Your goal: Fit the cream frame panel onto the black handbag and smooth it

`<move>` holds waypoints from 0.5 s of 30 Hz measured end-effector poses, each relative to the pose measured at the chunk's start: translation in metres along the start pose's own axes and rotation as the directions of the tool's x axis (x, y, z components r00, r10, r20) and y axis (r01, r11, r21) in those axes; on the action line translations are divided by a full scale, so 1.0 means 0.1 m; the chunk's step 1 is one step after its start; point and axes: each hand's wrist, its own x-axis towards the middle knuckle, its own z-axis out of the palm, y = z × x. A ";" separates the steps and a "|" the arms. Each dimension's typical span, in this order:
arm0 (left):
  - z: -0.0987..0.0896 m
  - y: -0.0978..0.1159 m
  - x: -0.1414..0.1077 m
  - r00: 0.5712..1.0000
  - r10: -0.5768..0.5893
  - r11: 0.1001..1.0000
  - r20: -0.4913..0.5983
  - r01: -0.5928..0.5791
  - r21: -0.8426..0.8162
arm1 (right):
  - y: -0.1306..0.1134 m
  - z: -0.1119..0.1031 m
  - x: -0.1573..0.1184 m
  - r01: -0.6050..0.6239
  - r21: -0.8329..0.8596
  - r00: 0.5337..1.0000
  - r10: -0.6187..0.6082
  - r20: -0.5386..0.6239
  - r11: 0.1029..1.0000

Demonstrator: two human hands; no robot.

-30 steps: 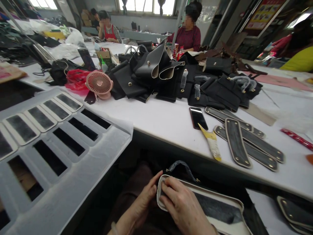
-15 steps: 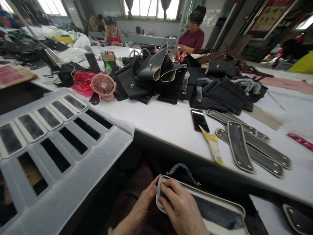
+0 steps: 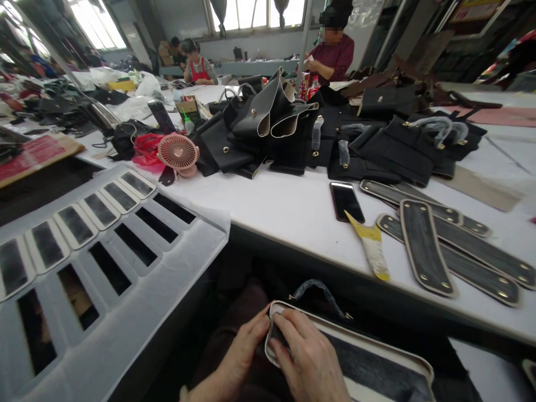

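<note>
A bag piece with a cream rim and a dark central panel lies over my lap, and a plastic-wrapped handle arches behind it. My left hand grips the rounded left end of this piece from outside, thumb and fingers against the rim. My right hand has its fingers bent over the same end from inside, pressing the rim and lining between thumb and fingers. The underside of the piece and some fingertips are hidden.
Black bags are heaped on the white table beside a pink fan. A phone, a yellow-tipped tool and dark straps lie rightward. Framed panels line the left rack. A person sits behind.
The view has shifted a little, so the straps and phone appear further right. Both hands stay at the piece's left end, the right fingers slightly repositioned on the rim.
</note>
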 end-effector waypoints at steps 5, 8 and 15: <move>0.03 0.07 0.00 0.998 -0.012 0.997 -0.063 0.017 0.081 | -0.01 0.02 -0.02 0.044 -0.018 0.998 -0.044 -0.040 0.999; 0.08 0.12 0.00 0.997 0.015 0.991 -0.080 -0.004 0.135 | -0.02 0.04 -0.02 0.022 -0.041 0.995 -0.026 -0.099 0.999; 0.17 0.08 0.03 0.972 0.098 0.975 -0.213 -0.051 0.217 | -0.11 -0.11 -0.07 -0.024 0.270 0.985 0.069 -0.157 0.963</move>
